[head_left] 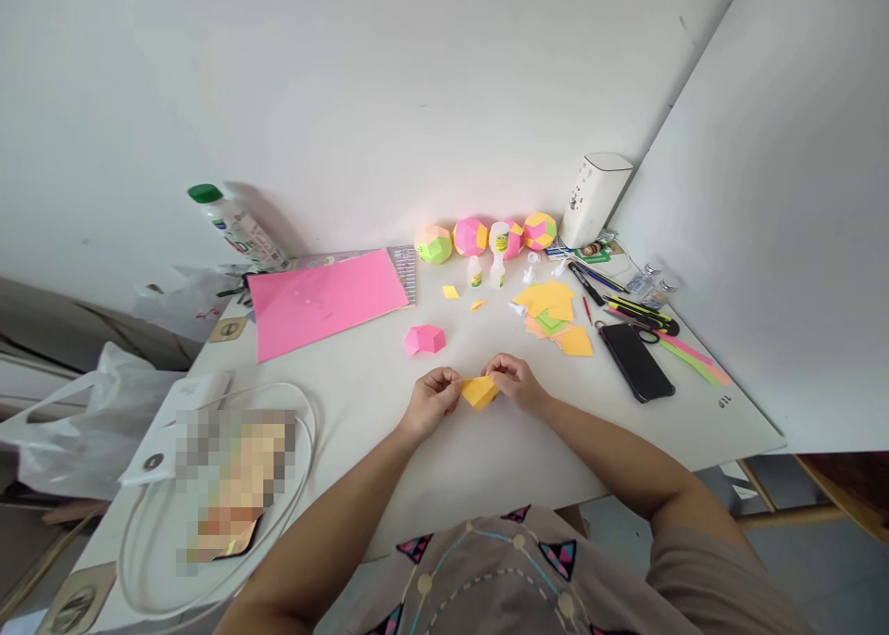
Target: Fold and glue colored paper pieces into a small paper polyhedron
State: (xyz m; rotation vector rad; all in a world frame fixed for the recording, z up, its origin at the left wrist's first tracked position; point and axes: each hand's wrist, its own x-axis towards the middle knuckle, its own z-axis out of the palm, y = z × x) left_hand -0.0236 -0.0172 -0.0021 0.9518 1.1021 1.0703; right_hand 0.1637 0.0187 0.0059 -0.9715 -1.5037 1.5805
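A folded orange paper piece (479, 392) is held between both hands above the near part of the white table. My left hand (433, 402) pinches its left corner between thumb and fingers. On the other side my right hand (518, 381) grips the right end, its fingers hiding part of the paper. Just beyond my left hand lies a folded pink paper piece (425, 340). Two small yellow paper bits (451, 292) rest farther back. To the right is a loose pile of orange and green paper pieces (547, 306).
Several multicoloured paper balls (470, 237) line the wall behind small glue bottles (475, 272). A pink sheet (326, 302) lies at left. At right are a black phone (635, 361), cutters (643, 315) and a white container (595, 200). A coiled white cable (309, 431) occupies the left front.
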